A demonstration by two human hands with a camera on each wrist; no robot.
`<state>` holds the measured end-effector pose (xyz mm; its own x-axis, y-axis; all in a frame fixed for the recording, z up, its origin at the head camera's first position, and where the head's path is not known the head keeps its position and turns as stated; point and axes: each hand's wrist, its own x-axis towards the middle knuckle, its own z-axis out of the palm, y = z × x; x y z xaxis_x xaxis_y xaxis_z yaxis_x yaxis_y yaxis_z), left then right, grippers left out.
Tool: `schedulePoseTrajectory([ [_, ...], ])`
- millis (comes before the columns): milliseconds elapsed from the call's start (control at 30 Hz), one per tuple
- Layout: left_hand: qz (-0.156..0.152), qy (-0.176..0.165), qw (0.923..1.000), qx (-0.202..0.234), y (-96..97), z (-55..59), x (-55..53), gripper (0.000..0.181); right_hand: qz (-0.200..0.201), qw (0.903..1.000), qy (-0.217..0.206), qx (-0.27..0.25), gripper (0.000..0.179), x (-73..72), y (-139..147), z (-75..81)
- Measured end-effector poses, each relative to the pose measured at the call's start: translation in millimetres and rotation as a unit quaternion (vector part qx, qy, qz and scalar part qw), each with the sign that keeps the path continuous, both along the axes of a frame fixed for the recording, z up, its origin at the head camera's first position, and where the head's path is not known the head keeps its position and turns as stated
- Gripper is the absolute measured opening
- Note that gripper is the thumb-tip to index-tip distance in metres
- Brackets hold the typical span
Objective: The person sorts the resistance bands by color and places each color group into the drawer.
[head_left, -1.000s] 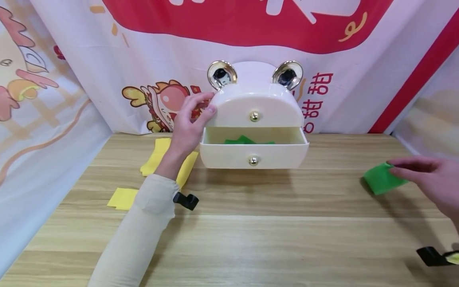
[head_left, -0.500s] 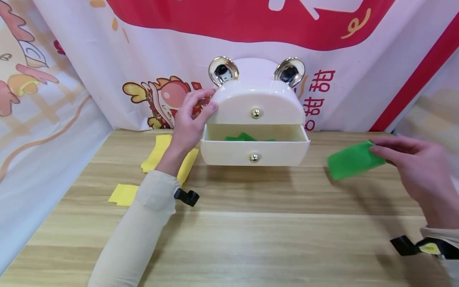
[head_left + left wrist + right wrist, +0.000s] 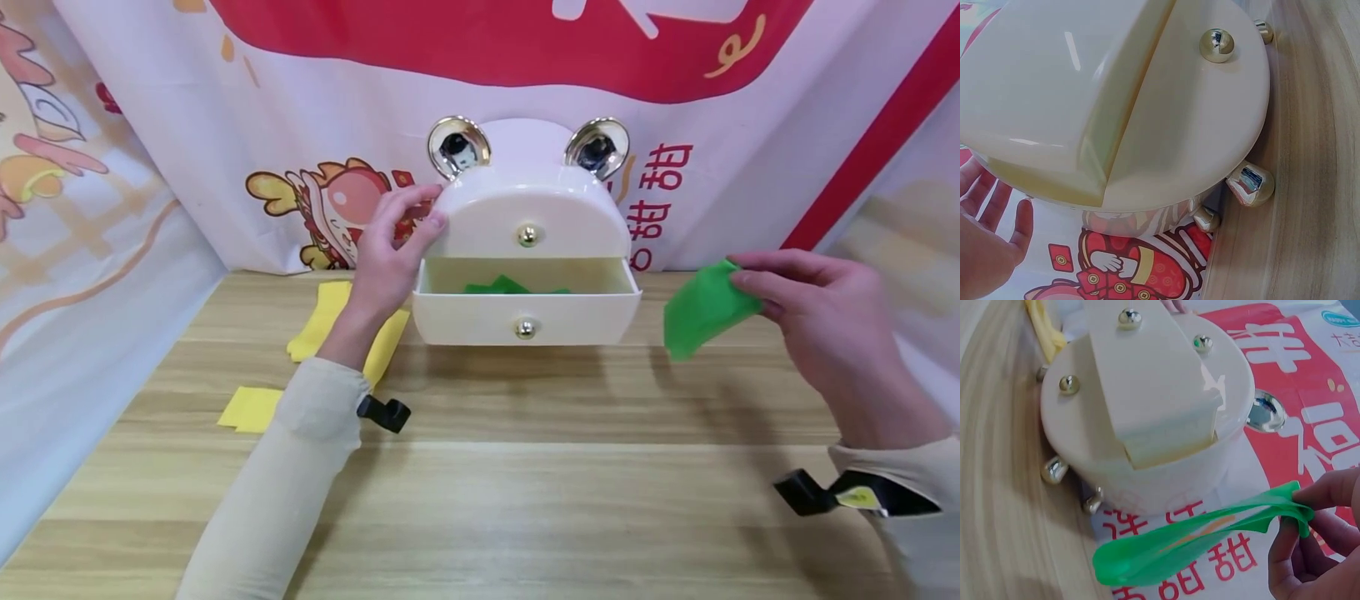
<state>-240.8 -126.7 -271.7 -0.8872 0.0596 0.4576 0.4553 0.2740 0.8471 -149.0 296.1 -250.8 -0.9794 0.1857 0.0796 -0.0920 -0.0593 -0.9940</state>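
A glossy white drawer box [image 3: 525, 221] with two round gold-rimmed eyes stands against the back backdrop. Its wide middle drawer [image 3: 527, 319] is pulled out, and green cloth pieces [image 3: 502, 286] lie inside. My left hand [image 3: 393, 250] rests on the box's left side, thumb by the front edge, fingers spread in the left wrist view. Right of the box, my right hand [image 3: 817, 312] pinches a folded green cloth [image 3: 708, 308] by one end between thumb and fingers. The cloth hangs above the table, its layers parted in the right wrist view [image 3: 1197, 540].
Yellow cloth pieces [image 3: 322, 321] lie left of the box, partly behind my left forearm; another yellow piece [image 3: 251, 409] is nearer the front. The wooden table [image 3: 525, 508] runs back to a printed fabric backdrop [image 3: 360, 100]. Small gold ball feet [image 3: 1250, 184] support the box.
My right hand has carried the green cloth leftward and upward from the table's right side toward the box. My left hand stays at the box's side.
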Motion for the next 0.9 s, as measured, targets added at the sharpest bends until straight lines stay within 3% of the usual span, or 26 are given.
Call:
schedulePoseTrajectory([
  [300, 0.002, -0.001, 1.0, -0.001, -0.5, -0.8, 0.3, 0.046, -0.024, 0.9992, -0.018, 0.025, 0.041, -6.0, -22, 16.0],
  [600, 0.0, 0.001, 1.0, 0.004, 0.7, -0.1, 0.3, 0.045, -0.033, 0.9993, 0.003, -0.019, 0.048, -11.3, -41, 29.5],
  [900, -0.003, 0.006, 1.0, 0.006, 0.4, -1.1, -0.6, 0.046, -0.056, 0.9979, 0.017, 0.026, 0.052, -17.0, -65, 46.3],
])
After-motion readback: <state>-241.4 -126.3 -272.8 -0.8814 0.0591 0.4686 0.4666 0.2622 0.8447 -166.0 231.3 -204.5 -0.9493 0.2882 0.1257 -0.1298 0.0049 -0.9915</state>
